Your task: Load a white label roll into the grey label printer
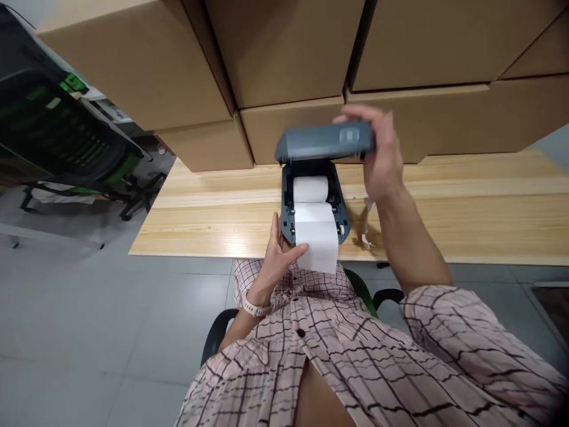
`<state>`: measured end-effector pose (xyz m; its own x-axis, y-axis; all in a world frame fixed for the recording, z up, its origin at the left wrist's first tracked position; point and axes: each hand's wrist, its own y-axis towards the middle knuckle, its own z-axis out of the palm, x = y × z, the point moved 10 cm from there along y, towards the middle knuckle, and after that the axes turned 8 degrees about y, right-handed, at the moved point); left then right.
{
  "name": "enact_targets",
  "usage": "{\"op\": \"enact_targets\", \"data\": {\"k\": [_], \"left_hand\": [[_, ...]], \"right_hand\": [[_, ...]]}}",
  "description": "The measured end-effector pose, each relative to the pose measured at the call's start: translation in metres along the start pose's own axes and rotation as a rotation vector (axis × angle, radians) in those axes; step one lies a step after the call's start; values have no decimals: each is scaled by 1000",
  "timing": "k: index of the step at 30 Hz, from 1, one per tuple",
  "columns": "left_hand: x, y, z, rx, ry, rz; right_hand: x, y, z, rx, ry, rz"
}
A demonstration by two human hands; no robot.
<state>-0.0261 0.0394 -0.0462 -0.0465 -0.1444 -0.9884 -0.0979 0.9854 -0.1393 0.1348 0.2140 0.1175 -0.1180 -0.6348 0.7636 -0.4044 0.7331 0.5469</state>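
Observation:
A dark grey-blue label printer (344, 220) lies on the wooden table with its lid (324, 142) raised. Inside sits a white paper roll (310, 189), and its loose paper strip (317, 240) runs out over the front of the printer and past the table edge. My left hand (280, 252) is at the printer's front left corner, its thumb pressing on the strip. Up at the lid's right end, my right hand (382, 145) grips the lid, with slight motion blur.
Large cardboard boxes (284, 53) stand stacked along the back of the wooden table (213, 213). A white cable or strap (366, 228) lies right of the printer. An office chair (66, 130) stands on the grey floor at the left.

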Motion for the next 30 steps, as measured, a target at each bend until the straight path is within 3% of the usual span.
{"op": "enact_targets", "data": {"k": [4, 9, 12, 16, 22, 30], "left_hand": [[6, -3, -8, 8, -75, 50], [-34, 12, -23, -216, 1, 239], [-49, 25, -14, -248, 41, 292], [-33, 34, -1, -165, -20, 199], [-24, 28, -6, -177, 20, 177], [-32, 33, -5, -237, 36, 274]], "right_hand": [[15, -80, 21, 6, -128, 14], [13, -126, 32, -148, -90, 2], [-16, -137, 32, -233, 8, 131], [-51, -145, 53, -46, 136, 319], [-52, -148, 55, -47, 209, 373], [-54, -147, 53, -81, 211, 334]]}}
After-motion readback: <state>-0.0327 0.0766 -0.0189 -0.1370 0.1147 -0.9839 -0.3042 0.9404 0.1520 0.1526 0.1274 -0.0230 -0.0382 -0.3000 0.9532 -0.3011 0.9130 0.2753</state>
